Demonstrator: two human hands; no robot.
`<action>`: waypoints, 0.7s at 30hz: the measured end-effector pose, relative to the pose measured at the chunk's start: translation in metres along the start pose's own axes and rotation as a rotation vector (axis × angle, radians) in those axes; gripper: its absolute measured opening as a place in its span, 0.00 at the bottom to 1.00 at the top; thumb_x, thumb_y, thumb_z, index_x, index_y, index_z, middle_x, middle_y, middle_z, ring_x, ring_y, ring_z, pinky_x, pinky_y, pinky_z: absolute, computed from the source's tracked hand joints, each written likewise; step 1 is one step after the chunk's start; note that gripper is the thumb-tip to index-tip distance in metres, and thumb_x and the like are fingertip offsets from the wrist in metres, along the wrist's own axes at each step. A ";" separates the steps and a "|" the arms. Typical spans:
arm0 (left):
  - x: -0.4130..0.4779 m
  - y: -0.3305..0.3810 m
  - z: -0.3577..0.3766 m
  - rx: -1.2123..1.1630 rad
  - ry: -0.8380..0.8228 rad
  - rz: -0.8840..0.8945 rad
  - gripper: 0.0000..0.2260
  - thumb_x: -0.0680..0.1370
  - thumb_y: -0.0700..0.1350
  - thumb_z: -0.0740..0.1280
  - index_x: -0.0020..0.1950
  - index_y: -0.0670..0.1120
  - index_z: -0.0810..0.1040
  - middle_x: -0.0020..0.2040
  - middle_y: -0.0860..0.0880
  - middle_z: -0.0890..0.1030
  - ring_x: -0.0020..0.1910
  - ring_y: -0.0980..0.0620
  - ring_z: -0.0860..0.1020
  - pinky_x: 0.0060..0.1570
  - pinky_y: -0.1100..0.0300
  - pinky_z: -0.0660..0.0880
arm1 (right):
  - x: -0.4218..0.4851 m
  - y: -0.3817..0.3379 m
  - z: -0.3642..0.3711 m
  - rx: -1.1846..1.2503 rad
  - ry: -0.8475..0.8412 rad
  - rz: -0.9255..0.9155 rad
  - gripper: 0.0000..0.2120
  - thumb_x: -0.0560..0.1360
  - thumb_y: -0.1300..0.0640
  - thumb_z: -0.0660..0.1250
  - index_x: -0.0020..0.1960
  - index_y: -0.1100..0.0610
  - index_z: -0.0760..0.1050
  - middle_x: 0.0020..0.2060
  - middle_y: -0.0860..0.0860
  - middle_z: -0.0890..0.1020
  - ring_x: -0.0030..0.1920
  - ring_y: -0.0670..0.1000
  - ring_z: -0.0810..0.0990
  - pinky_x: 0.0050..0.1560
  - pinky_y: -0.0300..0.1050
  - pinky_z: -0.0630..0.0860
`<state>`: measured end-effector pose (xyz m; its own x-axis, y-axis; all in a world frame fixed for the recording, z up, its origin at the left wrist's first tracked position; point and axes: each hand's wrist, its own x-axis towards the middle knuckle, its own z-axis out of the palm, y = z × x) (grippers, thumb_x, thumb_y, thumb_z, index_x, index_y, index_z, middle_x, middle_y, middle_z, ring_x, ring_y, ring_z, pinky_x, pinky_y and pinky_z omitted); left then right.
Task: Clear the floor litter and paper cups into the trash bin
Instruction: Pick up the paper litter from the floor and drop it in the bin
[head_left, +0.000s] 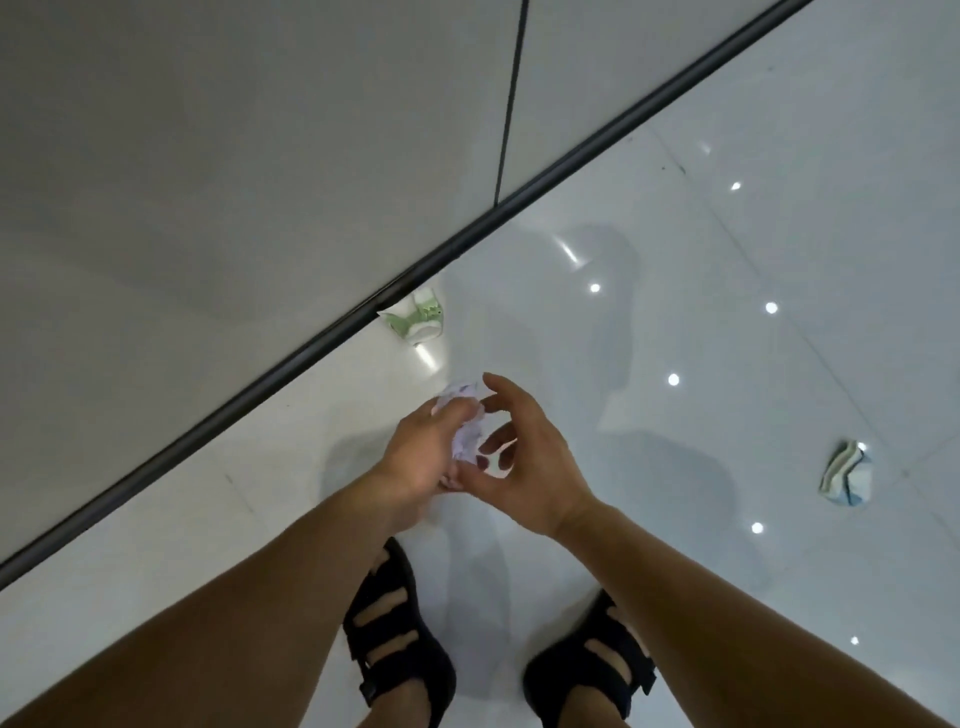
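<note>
My left hand grips a crumpled white paper wad in front of me, above the floor. My right hand hovers just to its right with fingers spread and loosely curved toward the wad; I cannot tell whether they touch it. A crushed green-and-white paper cup lies on the floor against the wall base. Another crushed paper cup with blue-green stripes lies on the tiles at the right. No trash bin is in view.
A grey wall with a dark skirting strip runs diagonally across the left. Glossy white floor tiles reflect ceiling lights. My feet in black sandals stand below my hands.
</note>
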<state>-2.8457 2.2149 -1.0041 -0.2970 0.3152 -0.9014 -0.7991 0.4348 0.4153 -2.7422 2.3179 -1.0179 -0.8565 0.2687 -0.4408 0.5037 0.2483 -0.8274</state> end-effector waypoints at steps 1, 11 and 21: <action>0.003 0.000 -0.012 0.028 0.084 0.002 0.12 0.78 0.55 0.64 0.61 0.59 0.75 0.53 0.51 0.80 0.45 0.53 0.81 0.42 0.59 0.78 | 0.011 0.003 0.000 -0.067 -0.012 -0.009 0.41 0.67 0.38 0.73 0.74 0.43 0.59 0.63 0.42 0.72 0.47 0.41 0.78 0.45 0.35 0.76; 0.056 -0.054 -0.147 0.643 0.361 0.259 0.05 0.78 0.40 0.64 0.54 0.44 0.77 0.50 0.50 0.80 0.50 0.53 0.77 0.43 0.79 0.66 | 0.196 0.025 0.076 -0.746 0.075 0.029 0.38 0.72 0.36 0.67 0.75 0.47 0.56 0.73 0.55 0.59 0.68 0.61 0.64 0.59 0.56 0.73; 0.045 -0.034 -0.130 0.621 0.435 0.231 0.14 0.72 0.57 0.71 0.51 0.50 0.79 0.45 0.53 0.81 0.43 0.56 0.78 0.37 0.73 0.69 | 0.167 0.019 0.064 -0.778 0.010 -0.019 0.32 0.73 0.43 0.67 0.73 0.50 0.61 0.63 0.55 0.69 0.61 0.57 0.69 0.53 0.50 0.76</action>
<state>-2.9001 2.1045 -1.0752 -0.7001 0.1527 -0.6976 -0.2923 0.8300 0.4750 -2.8828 2.3079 -1.1295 -0.8667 0.2650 -0.4226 0.4260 0.8339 -0.3508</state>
